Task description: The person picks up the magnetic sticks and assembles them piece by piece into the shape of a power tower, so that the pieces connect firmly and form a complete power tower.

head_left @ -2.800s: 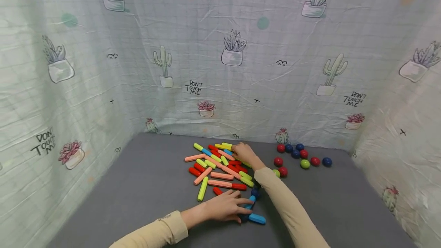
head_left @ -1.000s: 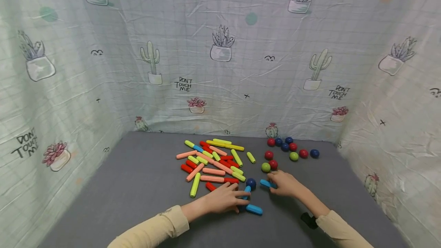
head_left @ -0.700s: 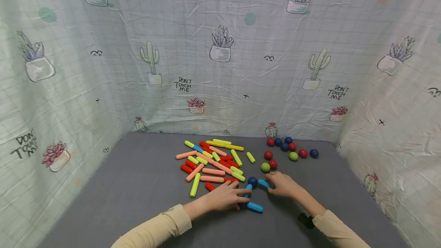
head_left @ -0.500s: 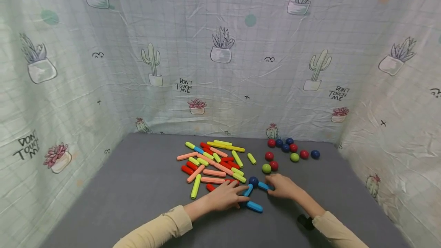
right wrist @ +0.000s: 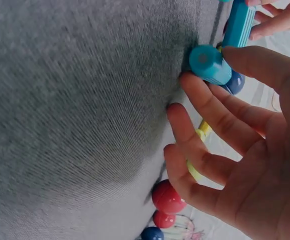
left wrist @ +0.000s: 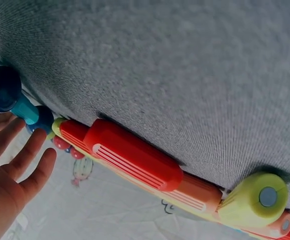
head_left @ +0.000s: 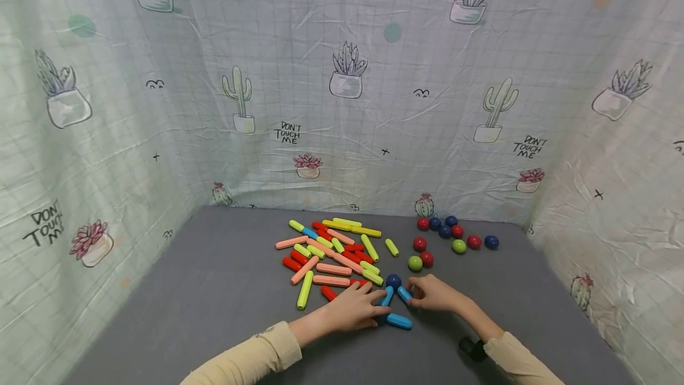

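My left hand (head_left: 350,309) holds a joined piece of blue magnetic rods and dark blue balls low on the grey table. In the left wrist view its thumb lies against one dark blue ball (left wrist: 7,90), and a blue rod (left wrist: 26,111) runs from it to a second ball (left wrist: 44,119). My right hand (head_left: 435,294) pinches another blue rod (head_left: 405,295) between thumb and forefinger, its far end right at the dark blue ball (head_left: 393,281). Its other fingers spread loosely in the right wrist view. A third blue rod (head_left: 399,321) points right from under my left fingertips.
Red, salmon, yellow and lime rods (head_left: 331,269) lie scattered beyond and left of my hands. Red, blue and lime balls (head_left: 458,246) sit at the back right. A patterned curtain (head_left: 347,135) stands behind the table (head_left: 176,314).
My right hand has come back from the far rods with a blue rod, moved left with it, and turned it so its end meets the dark blue ball. My left hand stays nearly still.
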Demonstrator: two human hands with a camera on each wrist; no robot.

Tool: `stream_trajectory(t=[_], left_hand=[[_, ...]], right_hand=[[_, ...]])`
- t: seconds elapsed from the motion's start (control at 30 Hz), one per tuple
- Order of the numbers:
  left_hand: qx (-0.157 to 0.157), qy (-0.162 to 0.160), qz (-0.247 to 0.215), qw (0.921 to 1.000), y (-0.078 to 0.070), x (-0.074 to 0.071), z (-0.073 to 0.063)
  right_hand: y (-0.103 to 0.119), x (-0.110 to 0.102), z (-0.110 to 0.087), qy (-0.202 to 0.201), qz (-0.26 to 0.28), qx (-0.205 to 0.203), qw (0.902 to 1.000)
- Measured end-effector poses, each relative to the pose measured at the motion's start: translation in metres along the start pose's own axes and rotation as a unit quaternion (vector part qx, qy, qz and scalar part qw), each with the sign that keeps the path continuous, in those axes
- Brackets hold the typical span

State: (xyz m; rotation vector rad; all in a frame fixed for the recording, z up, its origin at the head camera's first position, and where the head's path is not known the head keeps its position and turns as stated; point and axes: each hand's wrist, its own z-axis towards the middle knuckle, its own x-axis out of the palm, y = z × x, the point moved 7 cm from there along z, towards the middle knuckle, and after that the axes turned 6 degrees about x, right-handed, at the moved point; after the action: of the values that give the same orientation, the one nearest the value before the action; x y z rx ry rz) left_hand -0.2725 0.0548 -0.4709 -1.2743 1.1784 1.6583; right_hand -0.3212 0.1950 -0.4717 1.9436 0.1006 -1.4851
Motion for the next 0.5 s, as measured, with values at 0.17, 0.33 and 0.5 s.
stream_trajectory(t=[0.17,0.33,0.5], left_hand=[[-0.001,0.005,0.006,1.0,-0.003,-0.003,-0.001],[0.002,0.008,0.0,1.0,-0.004,-0.004,-0.001],[0.011,0.007,-0.006,0.9999,-0.006,-0.002,0.002]], right_hand=[[-0.012,-0.017,0.005,-0.006,-0.013,0.026,0.9996],[-0.055,-0.061,0.016,-0.146,-0.088,0.088,0.9815],[-0.105,-0.092,0.022,-0.291,-0.184,0.154,0.926]])
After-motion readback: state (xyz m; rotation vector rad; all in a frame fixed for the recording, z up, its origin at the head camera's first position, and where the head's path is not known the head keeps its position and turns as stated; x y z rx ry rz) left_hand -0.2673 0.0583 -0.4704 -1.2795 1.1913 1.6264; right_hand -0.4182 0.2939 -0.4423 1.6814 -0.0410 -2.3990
